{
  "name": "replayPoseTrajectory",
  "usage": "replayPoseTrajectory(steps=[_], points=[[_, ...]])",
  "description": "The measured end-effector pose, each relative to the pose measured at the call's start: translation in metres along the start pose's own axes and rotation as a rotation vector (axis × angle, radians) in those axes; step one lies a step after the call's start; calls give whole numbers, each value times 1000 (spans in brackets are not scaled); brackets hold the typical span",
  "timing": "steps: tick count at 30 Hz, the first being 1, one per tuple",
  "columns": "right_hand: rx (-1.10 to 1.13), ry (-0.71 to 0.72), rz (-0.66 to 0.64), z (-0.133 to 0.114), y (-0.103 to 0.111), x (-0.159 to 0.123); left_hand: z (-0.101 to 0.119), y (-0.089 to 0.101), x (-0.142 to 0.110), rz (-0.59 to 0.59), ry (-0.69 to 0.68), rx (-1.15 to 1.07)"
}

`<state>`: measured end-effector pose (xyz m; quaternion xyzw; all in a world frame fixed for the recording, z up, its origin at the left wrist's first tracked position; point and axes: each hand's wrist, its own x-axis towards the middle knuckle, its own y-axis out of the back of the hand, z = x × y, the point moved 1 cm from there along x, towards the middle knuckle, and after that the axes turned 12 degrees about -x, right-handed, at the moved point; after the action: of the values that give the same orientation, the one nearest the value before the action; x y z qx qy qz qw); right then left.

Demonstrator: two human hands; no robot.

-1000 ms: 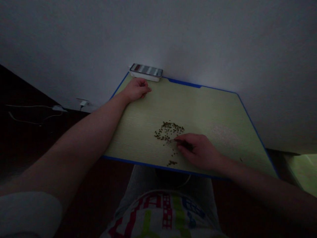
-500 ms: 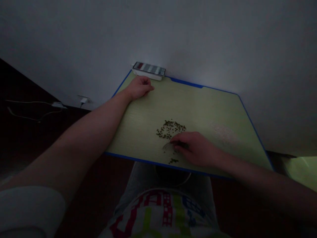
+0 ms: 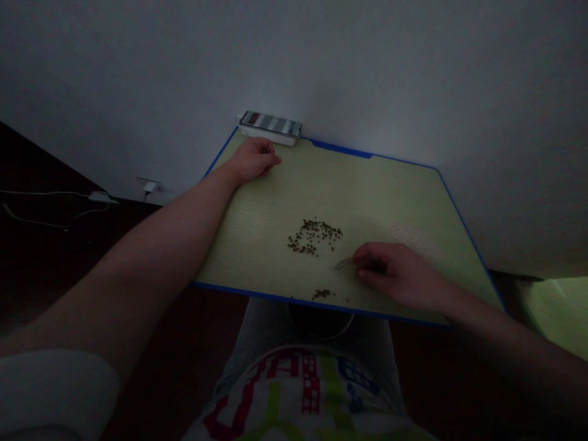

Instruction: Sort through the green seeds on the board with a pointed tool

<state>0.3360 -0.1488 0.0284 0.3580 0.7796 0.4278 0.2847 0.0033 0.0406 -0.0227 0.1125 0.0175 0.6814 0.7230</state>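
My right hand (image 3: 399, 275) is closed round a fork (image 3: 344, 264), its pale curved tines pointing left just over the board (image 3: 349, 184). Left of and beyond the fork lies a loose patch of small dark green beans (image 3: 314, 236). A smaller clump of them (image 3: 323, 294) sits by the board's near edge. To the right, past my right hand, pale grains like rice (image 3: 416, 237) are spread out. My left hand (image 3: 255, 160) rests on the far left of the board, fingers curled in a loose fist with nothing visible in them.
A white box with a dark striped top (image 3: 270, 127) stands at the far left corner against the wall (image 3: 367, 73). Below the near edge, a dark round container (image 3: 319, 321) is between my knees. A plug (image 3: 149, 187) and white cables lie at the left.
My right hand has moved right with the fork, away from the bean patch. A few beans near the front edge have shifted. My left hand keeps its place on the board.
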Motion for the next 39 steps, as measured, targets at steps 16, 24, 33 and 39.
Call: replayPoseTrajectory(steps=[16, 24, 33, 39], points=[[-189, 348, -204, -69, 0, 38, 5, -2, -4, 43, 60, 56], [-464, 612, -419, -100, -12, 71, 4, -2, -3, 29, 34, 5], [-342, 320, -414, -58, 4, 34, 2, -3, -2, 36, 31, -5], [-223, 160, -315, -33, 1, 5, 7, -4, -5, 28, 28, 5]])
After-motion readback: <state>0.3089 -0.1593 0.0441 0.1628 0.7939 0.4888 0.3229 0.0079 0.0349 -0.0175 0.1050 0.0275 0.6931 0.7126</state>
